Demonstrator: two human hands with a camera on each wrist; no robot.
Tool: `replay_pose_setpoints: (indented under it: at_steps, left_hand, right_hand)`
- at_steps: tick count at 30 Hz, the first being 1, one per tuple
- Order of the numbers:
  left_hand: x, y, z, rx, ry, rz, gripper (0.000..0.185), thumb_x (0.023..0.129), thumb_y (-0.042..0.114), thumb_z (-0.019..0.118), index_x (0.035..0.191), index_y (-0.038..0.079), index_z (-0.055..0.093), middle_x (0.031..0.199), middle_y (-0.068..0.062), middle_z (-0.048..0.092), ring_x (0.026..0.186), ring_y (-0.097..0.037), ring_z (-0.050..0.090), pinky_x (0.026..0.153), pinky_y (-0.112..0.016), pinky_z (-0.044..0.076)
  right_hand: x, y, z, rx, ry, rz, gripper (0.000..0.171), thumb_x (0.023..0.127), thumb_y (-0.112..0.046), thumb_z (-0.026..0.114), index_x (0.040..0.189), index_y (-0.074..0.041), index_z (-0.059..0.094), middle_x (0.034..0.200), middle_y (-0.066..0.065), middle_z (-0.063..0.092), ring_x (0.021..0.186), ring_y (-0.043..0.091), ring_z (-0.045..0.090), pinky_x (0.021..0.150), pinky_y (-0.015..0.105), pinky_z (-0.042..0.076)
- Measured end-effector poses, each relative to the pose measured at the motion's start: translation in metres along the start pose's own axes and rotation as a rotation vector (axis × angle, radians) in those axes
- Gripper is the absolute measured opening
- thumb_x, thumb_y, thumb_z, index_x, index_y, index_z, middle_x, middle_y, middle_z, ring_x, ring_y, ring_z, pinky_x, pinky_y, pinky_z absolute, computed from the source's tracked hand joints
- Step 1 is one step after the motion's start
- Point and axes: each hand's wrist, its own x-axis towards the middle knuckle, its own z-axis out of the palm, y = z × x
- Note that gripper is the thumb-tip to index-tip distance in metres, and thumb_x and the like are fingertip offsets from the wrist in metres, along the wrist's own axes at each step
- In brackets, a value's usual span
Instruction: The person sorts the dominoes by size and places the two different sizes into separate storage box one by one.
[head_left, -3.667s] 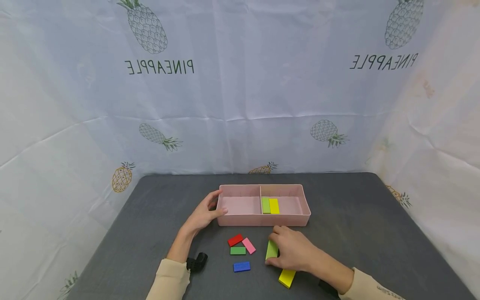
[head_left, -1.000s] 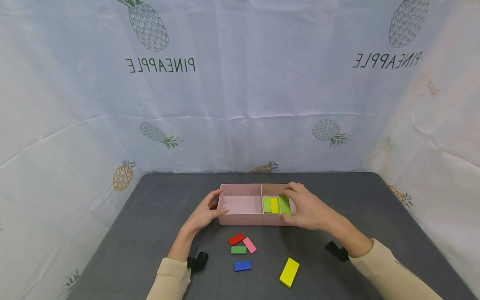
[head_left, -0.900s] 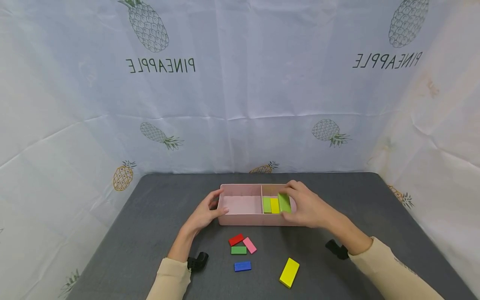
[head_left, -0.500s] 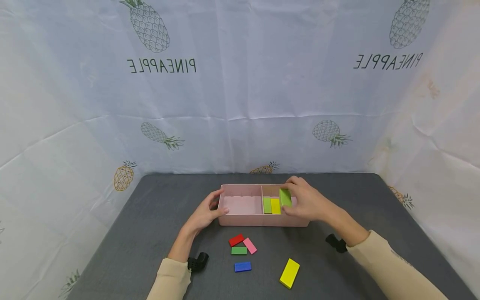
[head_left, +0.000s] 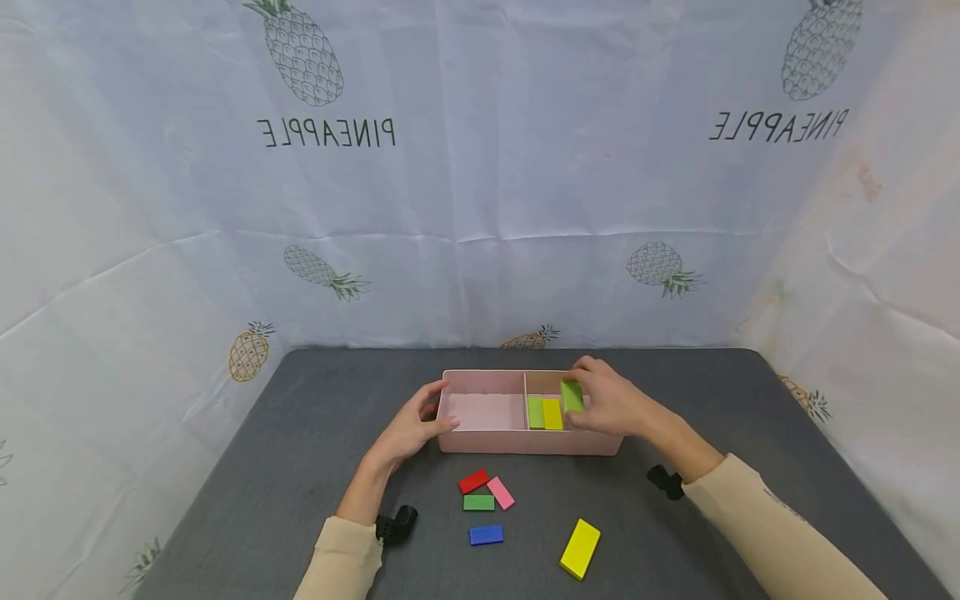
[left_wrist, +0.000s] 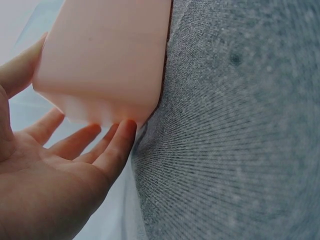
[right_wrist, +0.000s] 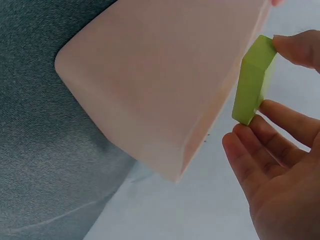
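A pink two-compartment box (head_left: pixel 487 443) stands on the dark table. My left hand (head_left: pixel 405 429) holds its left end, thumb at the near corner and fingertips against the end wall (left_wrist: pixel 100 107). Between thumb and fingers, my right hand (head_left: pixel 618 404) pinches a light green block (head_left: pixel 572 396) over the right compartment. The right wrist view shows this block (right_wrist: pixel 252 85) tilted, by the box's open side. Inside that compartment, another light green block (head_left: pixel 536 412) and a yellow block (head_left: pixel 552 414) lie side by side against the divider; the right hand hides part of the compartment.
In front of the box lie a red block (head_left: pixel 473 481), a pink block (head_left: pixel 500 493), a green block (head_left: pixel 478 502) and a blue block (head_left: pixel 486 535). A larger yellow block (head_left: pixel 580 549) lies to their right. A pineapple-print curtain (head_left: pixel 480 208) hangs behind the table (head_left: pixel 337 383).
My right hand took the light green block from the table and carried it over the right compartment. In the last second it has lifted the block slightly. The left hand stays on the box.
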Motion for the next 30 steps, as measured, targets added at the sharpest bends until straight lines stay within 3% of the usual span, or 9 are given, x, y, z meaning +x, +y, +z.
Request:
replay_pose_setpoints:
  at_steps: [7,18,30]
  left_hand:
    - [-0.017,0.028,0.004,0.005,0.003,0.003,0.071,0.095,0.010,0.071,0.156,0.004,0.036,0.162,-0.021,0.030,0.144,-0.048,0.033,0.111,-0.064,0.032]
    - [-0.001,0.002,0.001,0.011,0.010,0.001,0.072,0.093,0.010,0.072,0.156,0.008,0.037,0.162,-0.017,0.031,0.146,-0.045,0.033,0.112,-0.063,0.033]
    - [0.001,-0.003,-0.001,-0.003,0.004,0.002,0.072,0.094,0.009,0.072,0.157,0.009,0.037,0.163,-0.016,0.030,0.145,-0.044,0.035,0.111,-0.063,0.034]
  right_hand:
    - [0.008,0.007,0.009,-0.035,-0.052,0.033,0.055,0.081,-0.026,0.077,0.129,-0.001,0.066,0.116,0.007,0.056,0.096,0.021,0.050,0.076,0.036,0.047]
    - [0.016,0.016,0.016,-0.072,-0.124,0.053,0.055,0.081,-0.027,0.078,0.128,-0.003,0.067,0.113,0.007,0.055,0.094,0.023,0.048,0.076,0.040,0.043]
    - [0.025,0.021,0.026,-0.119,-0.197,0.050,0.050,0.080,-0.026,0.082,0.123,-0.003,0.070,0.108,0.006,0.057,0.092,0.021,0.052,0.081,0.042,0.046]
